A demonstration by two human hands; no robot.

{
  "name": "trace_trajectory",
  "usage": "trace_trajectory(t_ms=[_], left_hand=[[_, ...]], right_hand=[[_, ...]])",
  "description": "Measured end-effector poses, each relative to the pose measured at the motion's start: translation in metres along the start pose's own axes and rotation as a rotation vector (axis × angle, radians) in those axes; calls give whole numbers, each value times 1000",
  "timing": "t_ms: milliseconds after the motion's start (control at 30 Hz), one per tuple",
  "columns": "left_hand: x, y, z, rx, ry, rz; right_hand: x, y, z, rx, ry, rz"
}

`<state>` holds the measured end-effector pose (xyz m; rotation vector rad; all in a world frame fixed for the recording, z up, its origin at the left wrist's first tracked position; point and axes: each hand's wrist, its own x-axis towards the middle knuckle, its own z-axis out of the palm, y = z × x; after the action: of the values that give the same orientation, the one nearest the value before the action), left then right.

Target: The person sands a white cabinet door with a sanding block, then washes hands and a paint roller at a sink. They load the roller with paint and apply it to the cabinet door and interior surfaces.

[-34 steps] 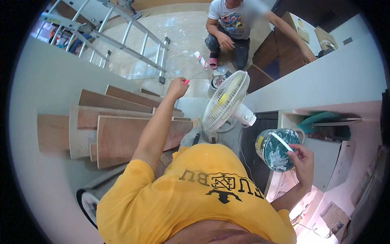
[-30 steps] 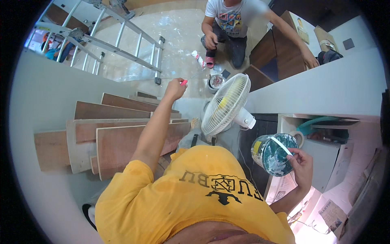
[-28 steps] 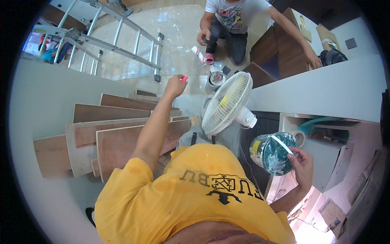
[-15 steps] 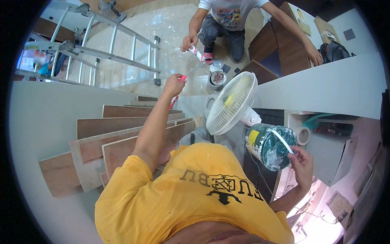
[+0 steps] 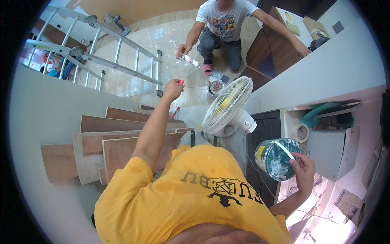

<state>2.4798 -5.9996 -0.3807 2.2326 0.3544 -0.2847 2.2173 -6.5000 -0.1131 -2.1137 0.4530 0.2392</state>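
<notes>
My left hand [image 5: 173,90], at the end of my outstretched arm, is closed around the red-pink handle of a paint roller [image 5: 190,60]. A thin metal rod leads to its white, red-marked sleeve. At the far end of that sleeve is the hand [image 5: 183,50] of a kneeling co-worker; whether it grips the sleeve is hard to tell. On the right, my right hand [image 5: 303,166] has its fingers closed on the white strap handle of a green, paint-smeared bucket [image 5: 280,160]. The bucket lies tilted, its round end toward me.
A white fan [image 5: 228,105] stands between me and the co-worker, beside an open paint can [image 5: 216,88]. Leaning wooden boards [image 5: 126,150] fill the left side. An aluminium ladder [image 5: 122,57] lies beyond. A tape roll [image 5: 300,133] and grey box [image 5: 331,154] sit at right.
The roller's sleeve has swung slightly left and nearer, along with the co-worker's hand. My left hand shifted a little left and nearer. The bucket in my right hand has moved slightly right and nearer.
</notes>
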Motion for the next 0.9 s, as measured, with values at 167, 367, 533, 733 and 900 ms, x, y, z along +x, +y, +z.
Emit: trace_trajectory(t_ms=[167,367,533,733,900], left_hand=[[-3,11,-1,79,20,49],[15,18,-12,142,-14,13],[79,-19,-12,177,-48,78],[163,-75,-15,280,-130,137],[198,-101,-30,187,-342,149]], right_hand=[[-14,29,-6,64,70,4],[-20,14,4,108,211,-41],[-29,-51,3,-70,364,-62],[-20,-137,32,-343,555,-33],[12,-211,68,-353,621,71]])
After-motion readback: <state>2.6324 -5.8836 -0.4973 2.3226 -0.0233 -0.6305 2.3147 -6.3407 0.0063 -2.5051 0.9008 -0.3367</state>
